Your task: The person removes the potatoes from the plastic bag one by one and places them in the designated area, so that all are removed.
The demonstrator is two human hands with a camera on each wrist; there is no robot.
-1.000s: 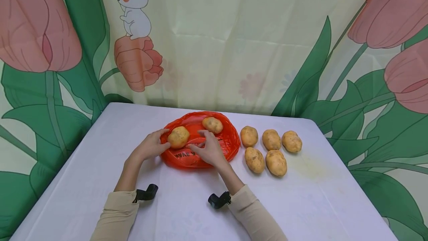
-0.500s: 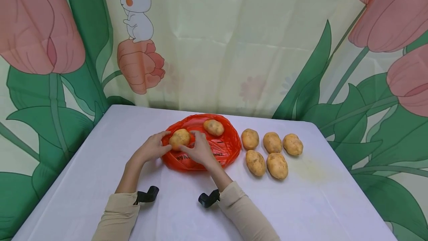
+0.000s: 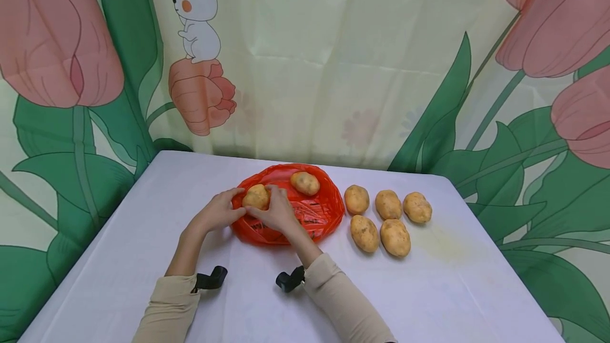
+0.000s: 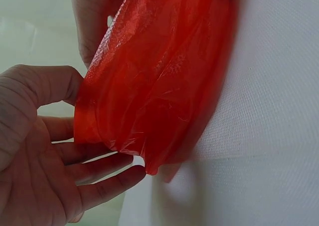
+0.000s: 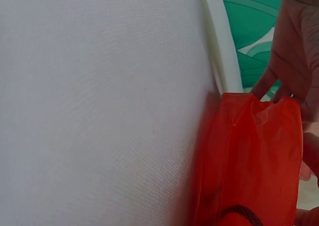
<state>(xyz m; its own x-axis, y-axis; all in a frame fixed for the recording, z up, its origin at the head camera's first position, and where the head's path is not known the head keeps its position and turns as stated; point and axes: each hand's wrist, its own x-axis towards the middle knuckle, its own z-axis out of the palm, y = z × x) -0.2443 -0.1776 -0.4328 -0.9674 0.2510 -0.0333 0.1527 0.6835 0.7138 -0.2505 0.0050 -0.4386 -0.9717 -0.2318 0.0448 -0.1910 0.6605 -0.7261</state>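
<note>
A yellow-brown potato (image 3: 256,197) sits at the left end of a red plastic bag (image 3: 305,210), whose mouth is spread wide. My right hand (image 3: 276,210) holds this potato from its right side, thumb in front and fingers behind. On the other side, the thumb and fingertips of my left hand (image 3: 220,210) curve round its left side, at the bag's rim. In the left wrist view, several left fingers extend along the outside of the bag (image 4: 144,81), whose wall hides the potato. A second potato (image 3: 305,183) lies inside at the back.
Several potatoes, one of them at the near right (image 3: 395,238), lie in two rows to the right of the bag. White cloth covers the table (image 3: 452,290). Behind its far edge hangs a curtain (image 3: 305,68) printed with tulips and a rabbit.
My right hand has moved left from the middle of the bag and closed on the left potato. The left hand has stayed beside it. The other potatoes have not moved.
</note>
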